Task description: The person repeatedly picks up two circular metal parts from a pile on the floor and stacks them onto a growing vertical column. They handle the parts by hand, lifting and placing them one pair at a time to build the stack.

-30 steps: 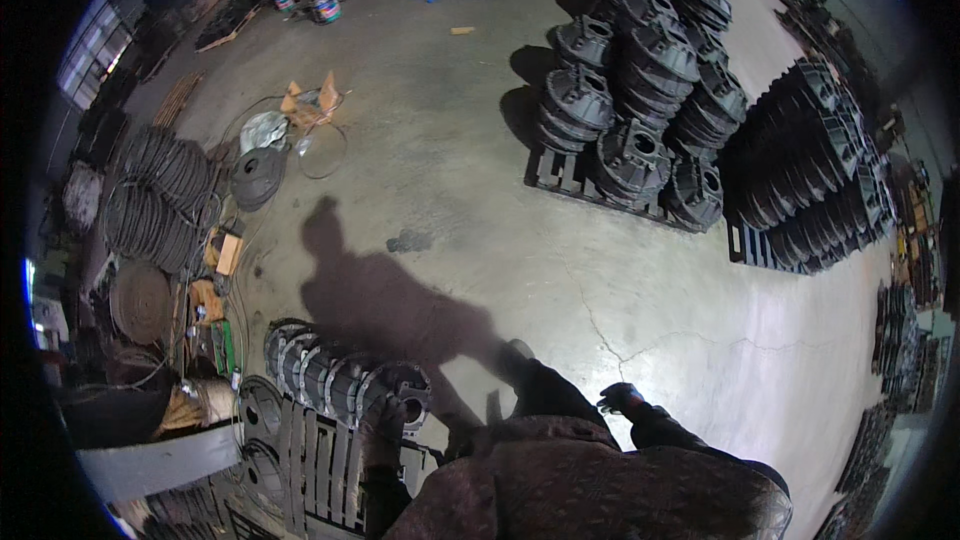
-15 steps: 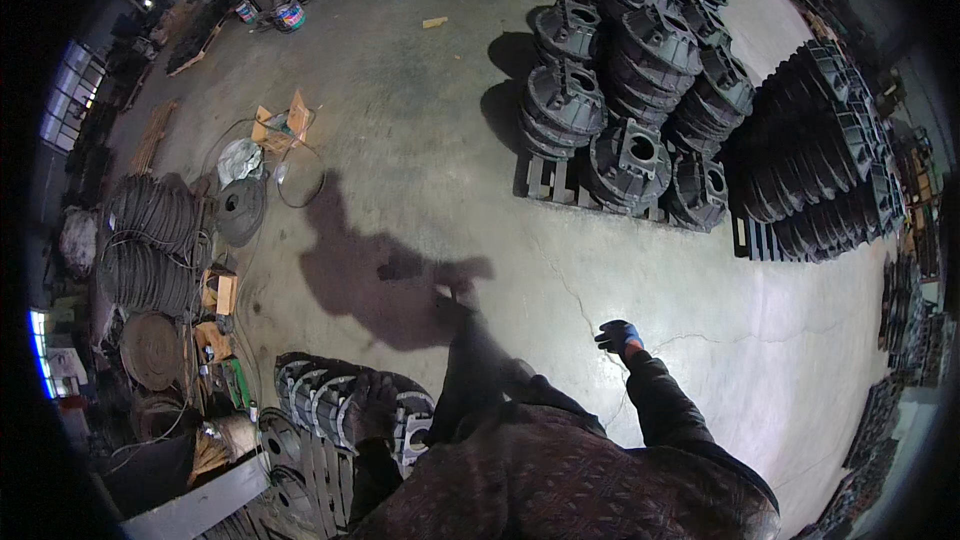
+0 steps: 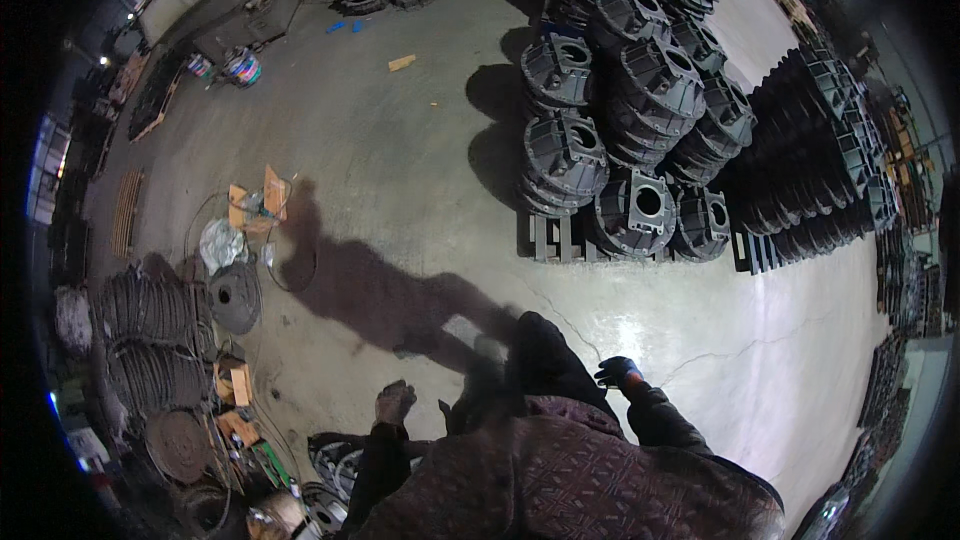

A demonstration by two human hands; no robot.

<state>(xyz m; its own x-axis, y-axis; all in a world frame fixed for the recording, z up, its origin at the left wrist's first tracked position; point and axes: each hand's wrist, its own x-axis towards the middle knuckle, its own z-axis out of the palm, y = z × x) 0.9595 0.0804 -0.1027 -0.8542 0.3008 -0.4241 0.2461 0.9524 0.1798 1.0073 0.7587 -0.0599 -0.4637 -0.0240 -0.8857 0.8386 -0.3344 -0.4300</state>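
Observation:
My left hand [image 3: 396,403] is raised at the lower middle with its fingers curled in, and nothing shows in it. Just below it, partly hidden by my arm and body, lies a row of grey metal castings [image 3: 338,464]. To the right, my right hand [image 3: 618,372], in a dark and blue glove, hangs over the bare concrete floor. Its fingers are bent a little and apart, holding nothing. My leg [image 3: 555,360] reaches forward between the two hands.
Bell-shaped metal housings [image 3: 640,210] stand stacked on a pallet [image 3: 555,240] ahead right, beside long nested rows of castings [image 3: 800,160]. Ring stacks [image 3: 150,310], a flanged disc [image 3: 235,297] and an open cardboard box [image 3: 262,202] sit at left. Paint buckets [image 3: 242,68] stand farther off.
My left hand has come off the castings and curled. My body and view have moved forward, so the castings slip toward the lower edge. One leg has swung ahead; the right hand stays free.

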